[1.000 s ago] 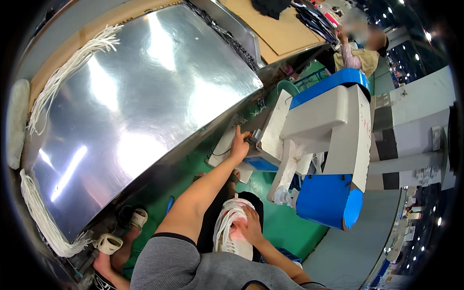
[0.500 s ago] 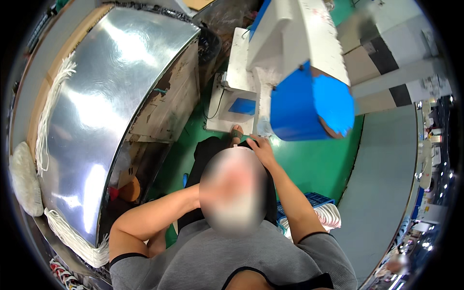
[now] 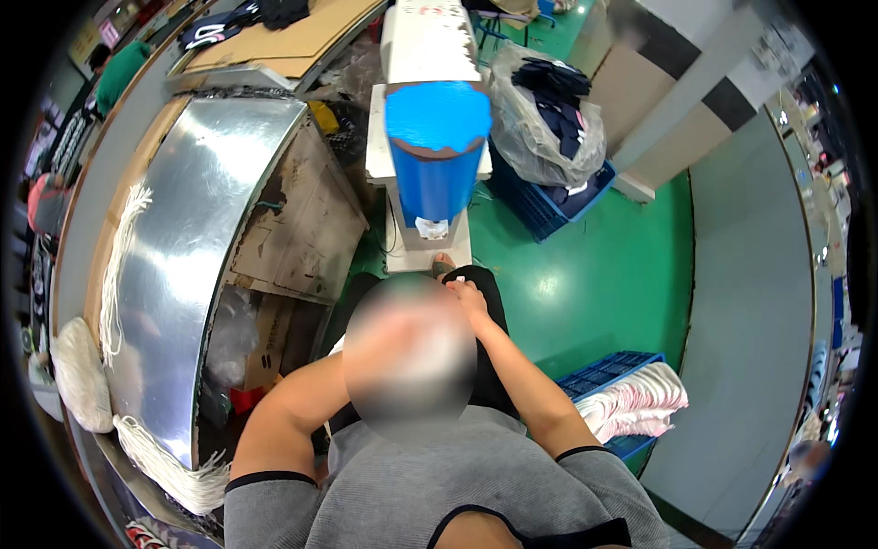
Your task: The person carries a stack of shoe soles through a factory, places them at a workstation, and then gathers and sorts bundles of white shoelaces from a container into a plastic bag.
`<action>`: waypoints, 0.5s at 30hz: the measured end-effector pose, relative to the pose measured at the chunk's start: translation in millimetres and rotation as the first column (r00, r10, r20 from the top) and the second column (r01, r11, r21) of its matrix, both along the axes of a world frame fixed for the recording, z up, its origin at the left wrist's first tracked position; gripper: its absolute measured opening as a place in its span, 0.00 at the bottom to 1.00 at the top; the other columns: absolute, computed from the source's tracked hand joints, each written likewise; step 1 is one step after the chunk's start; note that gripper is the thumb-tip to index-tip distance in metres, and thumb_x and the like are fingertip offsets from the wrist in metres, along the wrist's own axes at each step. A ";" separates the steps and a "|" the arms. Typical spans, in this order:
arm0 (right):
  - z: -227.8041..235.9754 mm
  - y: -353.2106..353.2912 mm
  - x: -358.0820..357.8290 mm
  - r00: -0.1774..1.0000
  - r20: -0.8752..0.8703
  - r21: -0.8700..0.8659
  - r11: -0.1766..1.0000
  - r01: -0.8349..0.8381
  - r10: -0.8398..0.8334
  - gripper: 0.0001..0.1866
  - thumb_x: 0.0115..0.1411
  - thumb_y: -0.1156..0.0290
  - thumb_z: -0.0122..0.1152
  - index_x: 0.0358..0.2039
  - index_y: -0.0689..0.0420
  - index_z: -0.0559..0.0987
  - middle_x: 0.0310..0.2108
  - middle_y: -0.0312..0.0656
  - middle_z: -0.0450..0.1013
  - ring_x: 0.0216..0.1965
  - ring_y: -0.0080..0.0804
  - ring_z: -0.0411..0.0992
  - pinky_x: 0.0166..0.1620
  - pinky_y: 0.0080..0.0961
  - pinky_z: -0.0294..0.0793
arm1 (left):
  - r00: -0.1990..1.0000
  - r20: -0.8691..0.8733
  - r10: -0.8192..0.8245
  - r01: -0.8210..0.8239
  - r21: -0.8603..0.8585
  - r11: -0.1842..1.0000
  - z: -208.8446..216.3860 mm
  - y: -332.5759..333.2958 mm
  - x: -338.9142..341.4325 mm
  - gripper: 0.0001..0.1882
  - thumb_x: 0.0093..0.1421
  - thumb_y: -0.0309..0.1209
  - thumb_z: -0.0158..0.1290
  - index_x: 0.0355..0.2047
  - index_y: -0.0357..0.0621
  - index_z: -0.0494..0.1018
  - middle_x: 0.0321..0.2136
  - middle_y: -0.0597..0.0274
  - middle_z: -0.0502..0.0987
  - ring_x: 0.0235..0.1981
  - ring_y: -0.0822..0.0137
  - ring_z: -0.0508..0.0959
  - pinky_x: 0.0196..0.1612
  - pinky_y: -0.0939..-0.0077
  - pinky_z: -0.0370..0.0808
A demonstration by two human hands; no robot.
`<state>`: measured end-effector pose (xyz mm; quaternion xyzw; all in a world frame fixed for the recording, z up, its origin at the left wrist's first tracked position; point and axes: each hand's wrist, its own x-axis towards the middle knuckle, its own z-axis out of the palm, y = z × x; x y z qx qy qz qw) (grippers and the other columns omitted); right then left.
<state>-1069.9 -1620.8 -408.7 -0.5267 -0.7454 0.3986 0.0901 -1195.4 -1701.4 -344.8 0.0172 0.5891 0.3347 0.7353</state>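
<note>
My right hand [image 3: 469, 301] is over my right thigh with its fingers drawn together. A small white bit shows at its fingertips, too little to name. Most of my left hand [image 3: 393, 337] lies behind a blurred oval, so its fingers cannot be made out. Something pale is in my lap within that blur, its kind hidden. Just ahead of my knees stands a white machine [image 3: 430, 44] with a rounded blue end [image 3: 437, 178]. My foot [image 3: 443, 263] rests by its white base.
On my left is a shiny metal-topped table [image 3: 183, 220] with bundles of white cord [image 3: 123, 265]. A blue crate [image 3: 549, 206] with a plastic bag of dark cloth stands ahead right. Close on my right, stacked white cloth pieces [image 3: 636, 403] sit in another blue crate [image 3: 613, 373].
The view has swung right, so the machine now stands straight ahead and both crates show more fully. My right hand's fingers, stretched before, are now drawn in at the small white bit.
</note>
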 end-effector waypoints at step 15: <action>65.9 -17.3 -35.0 0.612 -0.787 0.015 0.995 -0.099 0.073 0.20 0.59 0.65 0.52 0.50 0.59 0.69 0.49 0.50 0.65 0.52 0.41 0.62 0.49 0.31 0.65 | 0.923 -0.385 0.011 0.158 0.403 0.901 97.0 -32.9 -53.8 0.25 0.55 0.33 0.55 0.52 0.38 0.63 0.46 0.58 0.71 0.48 0.63 0.72 0.50 0.69 0.69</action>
